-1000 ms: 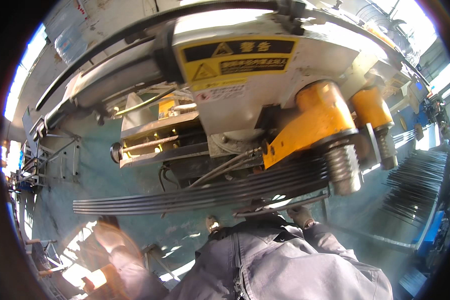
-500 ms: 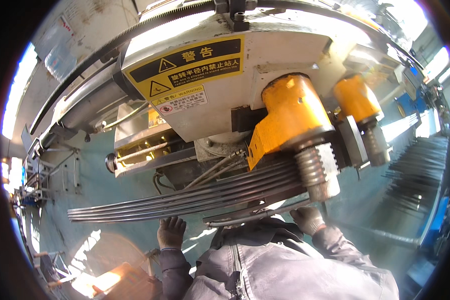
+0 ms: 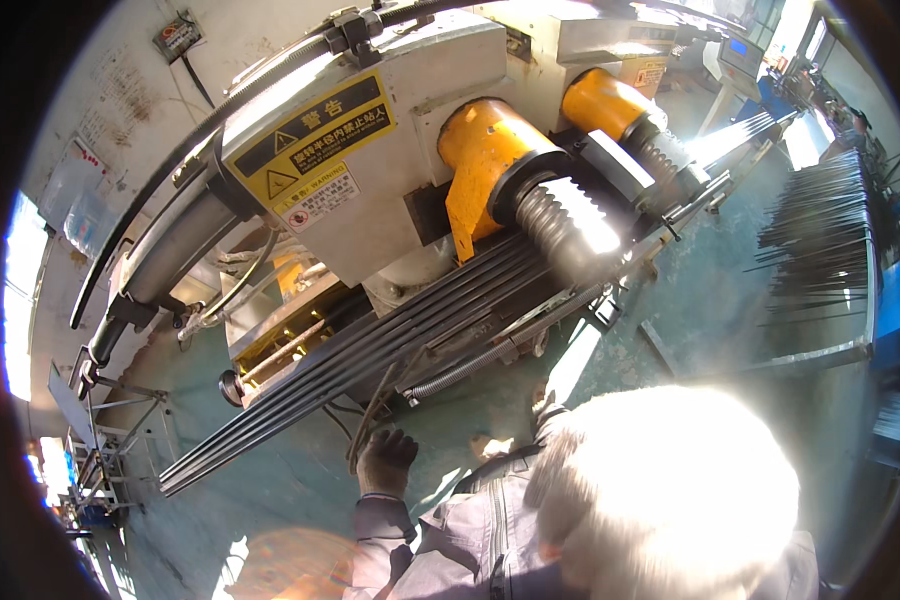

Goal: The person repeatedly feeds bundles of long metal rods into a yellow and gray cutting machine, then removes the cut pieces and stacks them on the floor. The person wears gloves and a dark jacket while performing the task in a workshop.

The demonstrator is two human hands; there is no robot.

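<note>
Dark metal bars (image 3: 345, 370) slant toward a ribbed steel cylinder (image 3: 570, 228); below them, the gloved left hand (image 3: 387, 463) has bent fingers. Whether either grip pinches anything, I can't tell.

Bars (image 3: 300, 392): slanting before the machine (image 3: 370, 215)
2 cylinders (image 3: 500, 145): on the machine's right
Left hand (image 3: 387, 464): before the bars
Rod pile (image 3: 820, 240): on the rack (image 3: 820, 356), far right
Stand (image 3: 100, 455): left of the bars

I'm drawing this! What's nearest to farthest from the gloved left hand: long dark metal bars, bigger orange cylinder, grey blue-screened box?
1. Long dark metal bars: just ahead.
2. Bigger orange cylinder: ahead, rightward.
3. Grey blue-screened box: far upper right.
</note>
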